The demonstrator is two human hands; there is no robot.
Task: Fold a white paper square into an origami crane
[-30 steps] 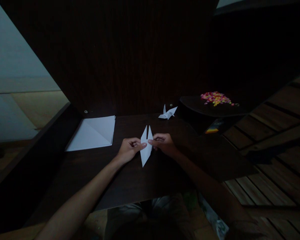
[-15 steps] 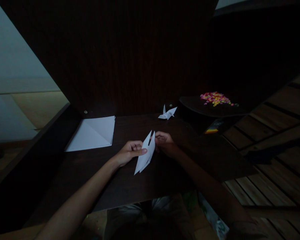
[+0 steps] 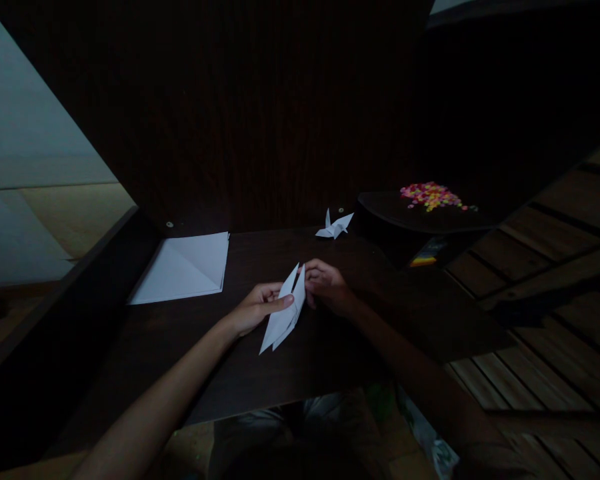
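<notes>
A white piece of folded origami paper (image 3: 281,320) is held above the dark table, its two narrow points upward with a slit between them and its wider points down toward me. My left hand (image 3: 260,307) pinches it from the left, thumb flat on the front face and fingers behind. On the other side, my right hand (image 3: 326,283) has its curled fingers at the upper right flap; its fingertips are partly hidden behind the paper. Farther back stands a finished white paper crane (image 3: 335,228).
A stack of creased white paper sheets (image 3: 185,270) lies on the table's left. At the right, a curved dark shelf (image 3: 380,205) bears a heap of small colourful pieces (image 3: 433,196). A dark panel (image 3: 270,120) rises behind the table (image 3: 230,380), and a low side board (image 3: 70,303) bounds the left.
The folded paper has tilted slightly, its lower points swinging left. The slit between its upper points looks narrower. My right hand has shifted slightly left and up around the upper flap.
</notes>
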